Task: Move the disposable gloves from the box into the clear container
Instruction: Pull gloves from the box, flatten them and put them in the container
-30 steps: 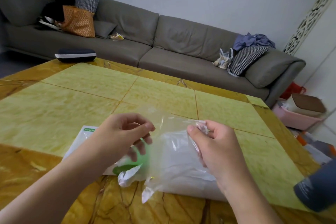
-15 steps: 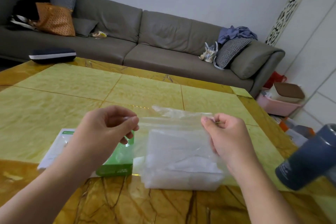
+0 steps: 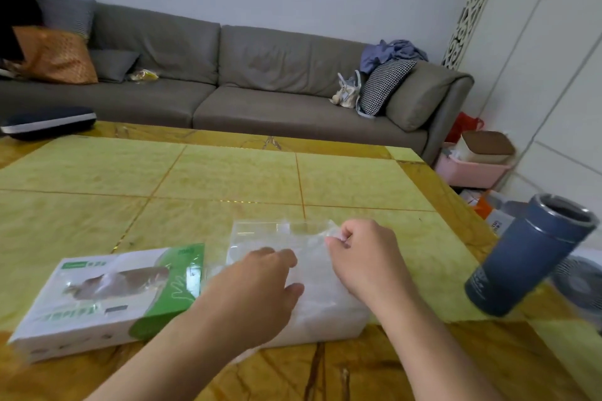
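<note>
A white and green glove box (image 3: 107,293) lies flat on the table at the left, with a glove showing in its top slot. To its right lies the clear container (image 3: 260,231), a soft see-through pouch with a white stack of gloves (image 3: 322,309) inside. My left hand (image 3: 257,296) rests palm down on the pouch, thumb apart from the fingers and fingertips hidden. My right hand (image 3: 365,260) pinches crinkled plastic at the pouch's upper right edge.
A dark blue steel tumbler (image 3: 527,257) stands near the table's right edge, a small fan (image 3: 583,283) just behind it. A dark flat case (image 3: 49,122) lies at the table's far left corner. A grey sofa runs behind the yellow stone table (image 3: 228,179).
The pouch was held up, stretched between both hands; it now lies on the table. My left hand let go of its edge and came down on top of it. My view shifted left.
</note>
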Demonstrator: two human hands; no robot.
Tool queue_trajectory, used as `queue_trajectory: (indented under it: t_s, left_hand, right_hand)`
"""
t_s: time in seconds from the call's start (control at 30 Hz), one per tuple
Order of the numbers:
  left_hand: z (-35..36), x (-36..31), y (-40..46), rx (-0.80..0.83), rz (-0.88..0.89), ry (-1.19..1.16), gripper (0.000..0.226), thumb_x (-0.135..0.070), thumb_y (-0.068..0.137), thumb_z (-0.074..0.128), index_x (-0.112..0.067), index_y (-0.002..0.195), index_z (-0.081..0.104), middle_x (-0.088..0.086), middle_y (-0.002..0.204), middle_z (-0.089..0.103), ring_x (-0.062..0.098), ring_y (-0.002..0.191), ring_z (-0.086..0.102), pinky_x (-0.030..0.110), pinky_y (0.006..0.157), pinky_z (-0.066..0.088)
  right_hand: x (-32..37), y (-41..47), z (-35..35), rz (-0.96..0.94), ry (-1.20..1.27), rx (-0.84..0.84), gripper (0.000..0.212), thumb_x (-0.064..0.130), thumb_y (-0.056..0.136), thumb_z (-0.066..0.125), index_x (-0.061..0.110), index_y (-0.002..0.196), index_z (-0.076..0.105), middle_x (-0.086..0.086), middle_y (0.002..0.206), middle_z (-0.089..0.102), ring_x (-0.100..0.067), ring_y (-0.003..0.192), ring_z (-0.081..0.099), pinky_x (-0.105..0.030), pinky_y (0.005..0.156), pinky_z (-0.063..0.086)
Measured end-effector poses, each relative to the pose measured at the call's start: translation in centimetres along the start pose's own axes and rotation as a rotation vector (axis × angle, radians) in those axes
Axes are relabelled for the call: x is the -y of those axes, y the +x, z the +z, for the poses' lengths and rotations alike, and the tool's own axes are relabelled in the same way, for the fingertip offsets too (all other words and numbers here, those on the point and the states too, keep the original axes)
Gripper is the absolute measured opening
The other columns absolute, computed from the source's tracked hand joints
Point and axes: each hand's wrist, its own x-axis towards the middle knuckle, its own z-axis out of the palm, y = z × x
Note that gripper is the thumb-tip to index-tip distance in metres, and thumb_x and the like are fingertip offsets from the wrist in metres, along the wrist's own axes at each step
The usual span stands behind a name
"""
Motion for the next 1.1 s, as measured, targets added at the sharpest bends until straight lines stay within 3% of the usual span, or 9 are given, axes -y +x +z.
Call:
queue_trajectory:
  t_s: [0.23, 0.4, 0.57, 0.63, 0.77, 0.83, 0.97, 1.03, 1.1]
  left_hand:
    - [-1.4, 0.4, 1.8, 0.318, -0.042, 0.086, 0.066, -0.069, 0.096, 0.047, -0.042, 0.155, 0.034, -0.014, 0.149, 0.05, 0.012, 0.137, 0.046, 0.035, 0.113, 0.039]
    - [-2.6, -0.3, 3.2, 0.485, -0.064, 0.179, 0.078, -0.075, 0.091, 0.049, -0.042, 0.158, 0.028, -0.016, 0.154, 0.047, 0.014, 0.139, 0.047, 0.032, 0.113, 0.039]
    - [-1.7, -0.6, 3.8, 0.363, -0.006, 0.355, 0.069, -0.058, 0.087, 0.07, -0.047, 0.149, 0.04, -0.013, 0.137, 0.058, 0.016, 0.122, 0.059, 0.032, 0.096, 0.049]
    - [-1.1, -0.5, 4.0, 0.347, 0.014, 0.402, 0.068, -0.052, 0.087, 0.072, -0.046, 0.148, 0.042, -0.011, 0.133, 0.058, 0.018, 0.118, 0.061, 0.033, 0.091, 0.05]
    - [-1.0, 0.0, 4.5, 0.381, 0.033, 0.326, 0.065, -0.047, 0.086, 0.074, -0.046, 0.143, 0.044, -0.014, 0.105, 0.055, 0.015, 0.092, 0.061, 0.03, 0.075, 0.045]
    - [-0.6, 0.4, 4.6, 0.362, 0.045, 0.315, 0.063, -0.049, 0.084, 0.075, -0.045, 0.14, 0.046, -0.014, 0.105, 0.057, 0.015, 0.098, 0.062, 0.03, 0.073, 0.043]
    - [-0.2, 0.6, 4.5, 0.342, 0.052, 0.313, 0.059, -0.052, 0.081, 0.074, -0.045, 0.133, 0.047, -0.014, 0.109, 0.063, 0.018, 0.103, 0.064, 0.032, 0.071, 0.043]
    - [-0.3, 0.7, 4.5, 0.342, 0.06, 0.307, 0.05, -0.054, 0.08, 0.072, -0.044, 0.123, 0.048, -0.013, 0.107, 0.065, 0.019, 0.102, 0.064, 0.033, 0.071, 0.045]
    - [-0.3, 0.8, 4.5, 0.349, 0.084, 0.308, 0.042, -0.054, 0.081, 0.069, -0.043, 0.115, 0.048, -0.011, 0.107, 0.067, 0.02, 0.102, 0.065, 0.037, 0.078, 0.053]
  right_hand:
    - [0.4, -0.1, -0.5, -0.077, -0.279, -0.009, 0.024, 0.038, 0.1, 0.062, 0.021, 0.082, 0.06, 0.001, 0.081, 0.065, -0.026, 0.073, 0.064, -0.037, 0.063, 0.057]
    - [0.2, -0.2, -0.2, -0.056, -0.336, -0.029, 0.027, 0.035, 0.1, 0.062, 0.022, 0.078, 0.053, 0.001, 0.079, 0.064, -0.026, 0.073, 0.065, -0.035, 0.06, 0.053]
    - [0.1, -0.5, 0.3, -0.041, -0.401, -0.045, 0.028, 0.019, 0.093, 0.064, 0.021, 0.071, 0.046, 0.001, 0.071, 0.061, -0.025, 0.066, 0.064, -0.032, 0.05, 0.042]
    - [0.1, -0.6, 0.4, -0.043, -0.431, -0.03, 0.028, 0.016, 0.093, 0.063, 0.021, 0.072, 0.046, 0.001, 0.071, 0.061, -0.025, 0.067, 0.065, -0.033, 0.053, 0.047]
    - [0.4, -0.8, 0.3, -0.028, -0.442, -0.012, 0.026, 0.013, 0.094, 0.062, 0.019, 0.074, 0.046, 0.002, 0.073, 0.061, -0.022, 0.067, 0.065, -0.031, 0.051, 0.045]
    - [0.9, -1.0, 0.1, -0.017, -0.41, -0.014, 0.018, 0.016, 0.095, 0.067, 0.019, 0.086, 0.05, 0.003, 0.079, 0.062, -0.02, 0.067, 0.062, -0.029, 0.048, 0.04]
    - [2.6, -1.7, -1.4, -0.174, -0.33, -0.057, 0.04, 0.012, 0.091, 0.072, 0.021, 0.122, 0.048, 0.004, 0.11, 0.056, -0.017, 0.092, 0.058, -0.027, 0.072, 0.051]
    - [4.1, -2.5, -2.2, -0.283, -0.254, 0.055, 0.025, 0.008, 0.09, 0.064, 0.021, 0.109, 0.055, 0.007, 0.107, 0.054, -0.016, 0.097, 0.055, -0.031, 0.084, 0.054]
    - [4.9, -3.0, -2.5, -0.244, -0.215, 0.232, 0.014, 0.012, 0.088, 0.057, 0.019, 0.098, 0.065, 0.005, 0.099, 0.059, -0.02, 0.09, 0.06, -0.037, 0.081, 0.057]
